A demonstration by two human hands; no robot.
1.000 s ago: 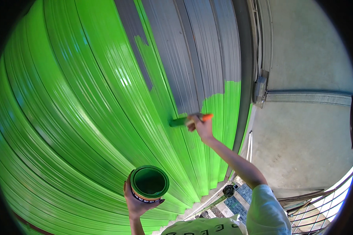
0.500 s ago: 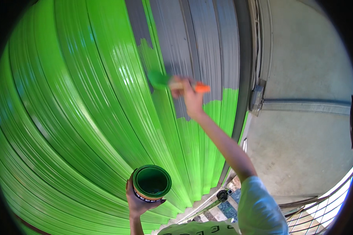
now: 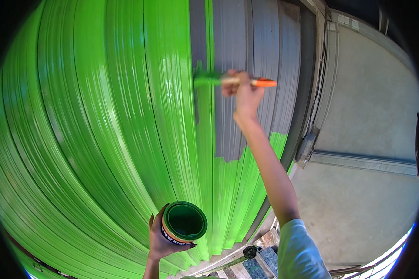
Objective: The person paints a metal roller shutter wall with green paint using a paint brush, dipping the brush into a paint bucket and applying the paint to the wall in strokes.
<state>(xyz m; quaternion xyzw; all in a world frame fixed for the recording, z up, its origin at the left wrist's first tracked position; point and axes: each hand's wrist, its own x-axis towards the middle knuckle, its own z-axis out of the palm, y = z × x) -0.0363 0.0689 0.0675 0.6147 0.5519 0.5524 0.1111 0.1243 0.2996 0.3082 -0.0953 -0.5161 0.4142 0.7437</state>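
My right hand [image 3: 246, 93] grips a paintbrush [image 3: 264, 83] with an orange-tipped handle. Its bristles, coated in green and smeared by motion, lie against the ribbed metal panel [image 3: 125, 93], at the edge between painted and grey parts. Bright green covers most of the panel; a grey unpainted area [image 3: 230, 42] spans the upper right, with a thin green strip running up through it. Low in the middle, my left hand [image 3: 159, 242] is wrapped round an open paint can [image 3: 185, 220] holding dark green paint. The can tilts slightly, its mouth facing up.
Right of the panel stands a plain grey wall [image 3: 363, 93] with a horizontal metal rail [image 3: 363, 162]. Cables and a small metal box [image 3: 306, 148] run along the corner. Below lies a patterned tile floor [image 3: 253, 267], with a dark round object [image 3: 250, 252] on it.
The view has shifted, showing more of the upper panel. My right hand has carried the brush upward along the grey strip, leaving fresh green on it. My left hand keeps hold of the can.
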